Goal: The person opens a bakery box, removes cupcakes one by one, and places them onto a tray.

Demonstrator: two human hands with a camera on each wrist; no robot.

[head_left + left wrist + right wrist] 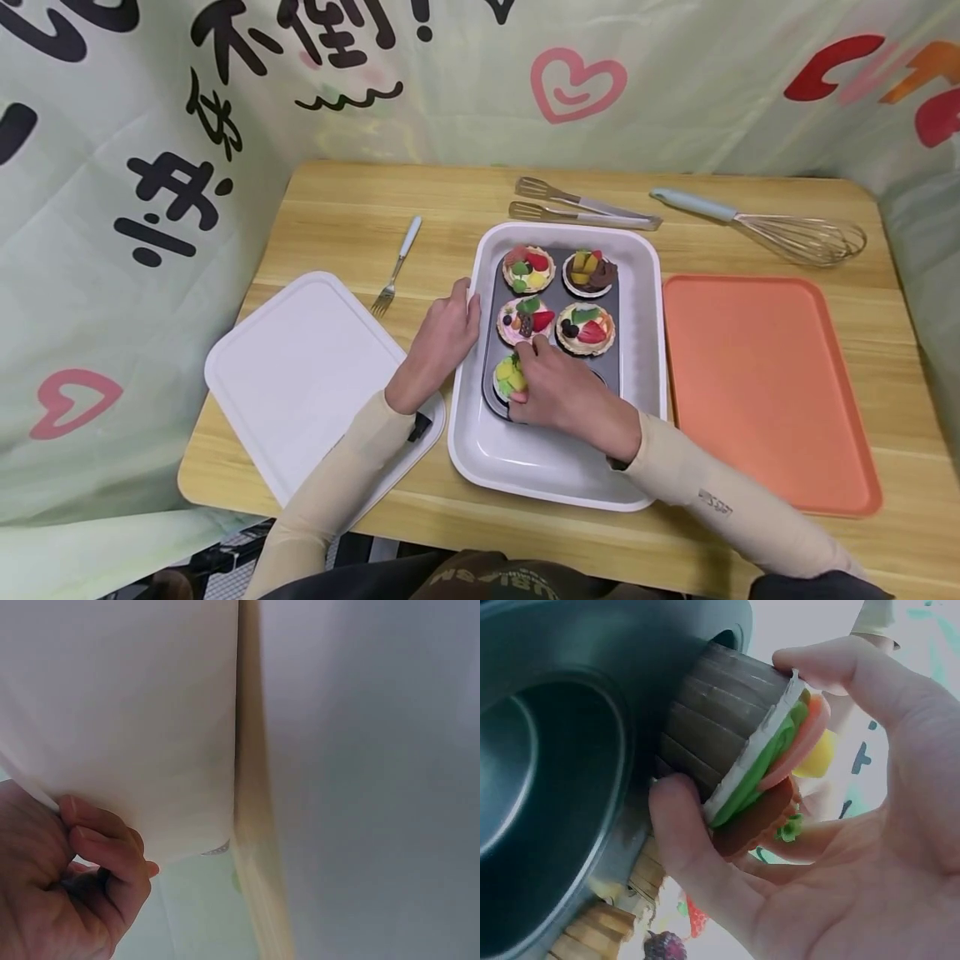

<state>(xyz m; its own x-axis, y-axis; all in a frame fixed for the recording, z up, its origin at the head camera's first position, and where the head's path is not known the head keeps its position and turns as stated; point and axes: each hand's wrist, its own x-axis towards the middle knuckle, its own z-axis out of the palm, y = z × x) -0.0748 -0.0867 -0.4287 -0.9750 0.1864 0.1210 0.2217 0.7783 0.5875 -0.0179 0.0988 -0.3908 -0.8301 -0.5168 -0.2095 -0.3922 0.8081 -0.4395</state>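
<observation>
My right hand pinches a cupcake topped with green, pink and yellow between thumb and fingers. In the right wrist view this cupcake tilts over its cup in the dark muffin tin; an empty cup lies beside it. Several other fruit-topped cupcakes, one of them with strawberry and dark berries, sit in the tin's other cups. The tin lies inside a deep white tray. My left hand grips the tray's left rim, its fingers curled at the edge in the left wrist view.
A white lid-like board lies on the left, partly under my left forearm. Behind it is a fork. Tongs and a whisk lie along the back. On the right rests an orange tray.
</observation>
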